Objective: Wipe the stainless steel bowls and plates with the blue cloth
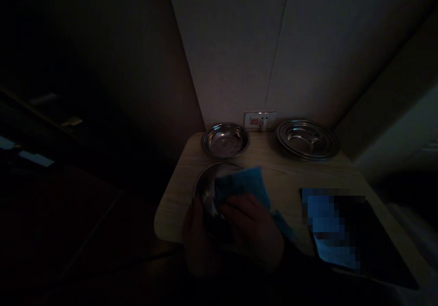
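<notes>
My left hand (198, 240) is closed on the near left rim of a shiny metal bowl (205, 185), which is tilted toward me above the front of the small table. A blue cloth (251, 183) is bunched in my right hand (251, 226), its fingers curled over it inside the bowl. One end of the cloth hangs down past the right side of that hand. Dim light hides the lower part of the bowl and some of my fingers.
On the pale wood table (174, 205), a shallow metal basin (226, 141) stands at the back left and stacked metal plates (308, 139) at the back right. A dark flat device with a blurred screen (342, 237) lies front right. A wall socket (260, 120) holds a plug.
</notes>
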`<state>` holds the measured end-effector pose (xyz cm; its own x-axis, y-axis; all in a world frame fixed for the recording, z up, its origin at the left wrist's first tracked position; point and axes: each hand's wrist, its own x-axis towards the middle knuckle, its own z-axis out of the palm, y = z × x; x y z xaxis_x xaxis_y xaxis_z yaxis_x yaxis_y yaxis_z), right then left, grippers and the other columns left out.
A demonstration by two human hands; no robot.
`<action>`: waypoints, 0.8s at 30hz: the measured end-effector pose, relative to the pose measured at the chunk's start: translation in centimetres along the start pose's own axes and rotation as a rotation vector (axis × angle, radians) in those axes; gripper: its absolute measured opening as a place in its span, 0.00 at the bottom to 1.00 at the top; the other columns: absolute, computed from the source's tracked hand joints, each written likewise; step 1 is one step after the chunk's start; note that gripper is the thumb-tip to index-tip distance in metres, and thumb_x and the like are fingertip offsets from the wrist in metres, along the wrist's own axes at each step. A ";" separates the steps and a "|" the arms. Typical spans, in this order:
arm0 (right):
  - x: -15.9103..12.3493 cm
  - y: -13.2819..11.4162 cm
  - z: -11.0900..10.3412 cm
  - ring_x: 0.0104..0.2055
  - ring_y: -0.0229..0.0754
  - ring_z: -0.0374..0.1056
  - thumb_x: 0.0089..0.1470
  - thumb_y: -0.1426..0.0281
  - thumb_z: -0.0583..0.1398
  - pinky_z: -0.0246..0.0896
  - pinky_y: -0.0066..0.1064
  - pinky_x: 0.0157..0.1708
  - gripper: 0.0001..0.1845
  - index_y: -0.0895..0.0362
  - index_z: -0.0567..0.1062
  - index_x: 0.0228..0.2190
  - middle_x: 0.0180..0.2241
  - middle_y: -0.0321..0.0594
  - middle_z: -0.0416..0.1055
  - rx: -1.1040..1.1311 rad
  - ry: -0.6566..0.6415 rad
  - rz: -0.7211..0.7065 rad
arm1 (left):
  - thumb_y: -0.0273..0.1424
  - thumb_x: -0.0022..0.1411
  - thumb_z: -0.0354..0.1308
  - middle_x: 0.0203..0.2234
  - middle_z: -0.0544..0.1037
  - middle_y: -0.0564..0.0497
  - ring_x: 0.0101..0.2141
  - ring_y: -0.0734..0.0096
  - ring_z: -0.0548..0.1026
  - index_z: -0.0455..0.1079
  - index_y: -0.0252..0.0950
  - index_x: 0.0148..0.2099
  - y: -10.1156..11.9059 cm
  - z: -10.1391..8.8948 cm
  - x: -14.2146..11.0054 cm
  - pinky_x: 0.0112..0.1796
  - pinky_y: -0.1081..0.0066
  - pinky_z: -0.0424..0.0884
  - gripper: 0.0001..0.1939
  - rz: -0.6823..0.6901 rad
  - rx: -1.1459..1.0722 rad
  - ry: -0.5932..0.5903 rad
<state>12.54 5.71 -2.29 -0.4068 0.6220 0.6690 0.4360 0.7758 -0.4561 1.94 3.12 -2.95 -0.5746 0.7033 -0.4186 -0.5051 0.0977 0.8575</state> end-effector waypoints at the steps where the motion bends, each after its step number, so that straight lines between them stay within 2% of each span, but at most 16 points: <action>1: 0.2 0.1 0.0 0.36 0.44 0.62 0.58 0.74 0.51 0.65 0.36 0.35 0.13 0.61 0.75 0.38 0.36 0.46 0.72 0.000 0.002 -0.003 | 0.43 0.55 0.56 0.33 0.78 0.49 0.34 0.67 0.75 0.73 0.36 0.41 0.1 0.1 -0.1 0.35 0.70 0.70 0.18 0.006 0.026 0.005; 4: 0.4 0.1 0.0 0.36 0.45 0.62 0.59 0.73 0.51 0.65 0.35 0.34 0.14 0.62 0.75 0.38 0.36 0.46 0.72 0.015 -0.003 0.015 | 0.44 0.56 0.55 0.32 0.78 0.47 0.36 0.63 0.75 0.74 0.35 0.39 0.5 0.2 -0.3 0.37 0.67 0.70 0.18 0.014 0.091 0.017; 7: 0.2 -0.1 0.0 0.34 0.43 0.61 0.60 0.73 0.49 0.64 0.33 0.31 0.15 0.62 0.75 0.38 0.34 0.45 0.73 0.020 -0.020 0.013 | 0.39 0.54 0.58 0.29 0.78 0.48 0.37 0.61 0.75 0.74 0.35 0.35 0.2 -0.3 0.0 0.38 0.66 0.70 0.13 0.039 0.123 0.020; 11: 1.1 0.3 0.1 0.36 0.44 0.62 0.58 0.74 0.52 0.64 0.36 0.35 0.12 0.62 0.75 0.36 0.35 0.46 0.72 -0.012 -0.014 -0.025 | 0.31 0.54 0.58 0.33 0.78 0.50 0.45 0.62 0.72 0.74 0.38 0.35 -0.5 -0.9 0.5 0.43 0.67 0.68 0.06 0.125 0.146 0.025; 15: 0.1 -0.8 0.0 0.34 0.42 0.62 0.60 0.72 0.49 0.64 0.33 0.31 0.14 0.59 0.75 0.36 0.33 0.43 0.73 -0.019 -0.023 0.022 | 0.21 0.46 0.61 0.35 0.77 0.50 0.49 0.64 0.69 0.76 0.37 0.34 0.1 -1.1 0.8 0.48 0.73 0.63 0.11 0.235 0.194 0.024; 17: -0.8 -1.4 -0.2 0.32 0.41 0.62 0.61 0.72 0.48 0.64 0.31 0.29 0.15 0.58 0.75 0.36 0.32 0.41 0.73 -0.022 -0.030 -0.001 | 0.26 0.51 0.60 0.28 0.77 0.49 0.43 0.62 0.72 0.75 0.36 0.30 0.6 -0.7 0.7 0.44 0.71 0.67 0.03 0.156 0.226 0.025; 20: -0.4 -0.9 -0.4 0.34 0.42 0.62 0.60 0.71 0.51 0.64 0.32 0.31 0.13 0.59 0.75 0.37 0.34 0.42 0.73 -0.015 -0.045 -0.024 | 0.35 0.55 0.56 0.28 0.78 0.47 0.37 0.60 0.75 0.75 0.35 0.32 1.2 0.1 0.0 0.38 0.66 0.70 0.10 0.063 0.175 -0.032; 24: 2.8 2.4 -0.1 0.38 0.42 0.65 0.56 0.74 0.54 0.64 0.33 0.38 0.10 0.58 0.76 0.36 0.36 0.44 0.71 0.049 -0.050 0.054 | 0.30 0.50 0.61 0.37 0.78 0.48 0.44 0.62 0.73 0.76 0.37 0.37 1.2 0.0 -0.4 0.43 0.71 0.68 0.09 0.078 0.078 -0.059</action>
<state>12.54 9.30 -1.43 -0.4243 0.6664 0.6131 0.4192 0.7447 -0.5194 1.56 2.94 -1.76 -0.5703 0.7508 -0.3333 -0.4071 0.0940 0.9085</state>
